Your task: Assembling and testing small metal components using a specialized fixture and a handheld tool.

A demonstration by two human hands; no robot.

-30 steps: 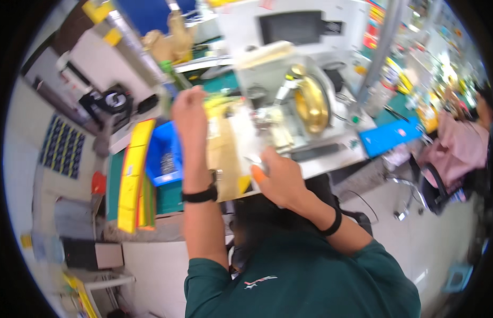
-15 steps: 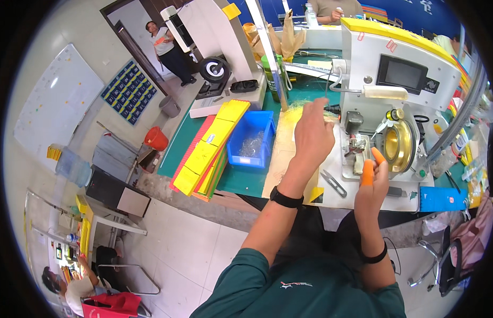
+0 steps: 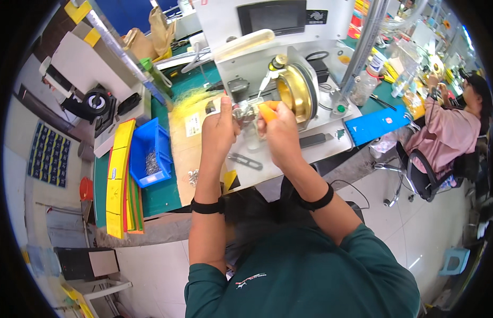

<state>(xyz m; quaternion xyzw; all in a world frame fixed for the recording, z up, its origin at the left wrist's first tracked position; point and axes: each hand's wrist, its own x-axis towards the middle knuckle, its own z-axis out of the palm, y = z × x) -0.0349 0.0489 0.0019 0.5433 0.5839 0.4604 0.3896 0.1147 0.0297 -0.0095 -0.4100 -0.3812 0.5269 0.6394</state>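
Note:
My left hand point(image 3: 218, 131) is at the left of the machine's small metal fixture point(image 3: 245, 112), thumb up and fingers curled. What they hold, if anything, is hidden. Close by, my right hand point(image 3: 281, 130) is closed at the front of the fixture, with orange covers on its fingers. Its fingertips pinch together; anything between them is too small to make out. A brass-coloured wheel point(image 3: 291, 95) stands just beyond my right hand. Fine yellow strands point(image 3: 196, 100) lie on a tan board point(image 3: 184, 151) left of my left hand. Thread snips point(image 3: 245, 161) rest below both hands.
A blue bin point(image 3: 160, 146) with small metal pieces stands left, beside stacked yellow strips point(image 3: 119, 177). The machine's screen point(image 3: 272, 18) is at the back. A dark flat tool point(image 3: 315, 139) and blue pad point(image 3: 378, 125) lie right. A metal post point(image 3: 357, 53) rises there; a seated person point(image 3: 447, 122) works beyond.
The view has swung right. My left hand has come down from above the yellow strands to the fixture, its fingers now curled. My right hand's raised fingers have closed at the fixture.

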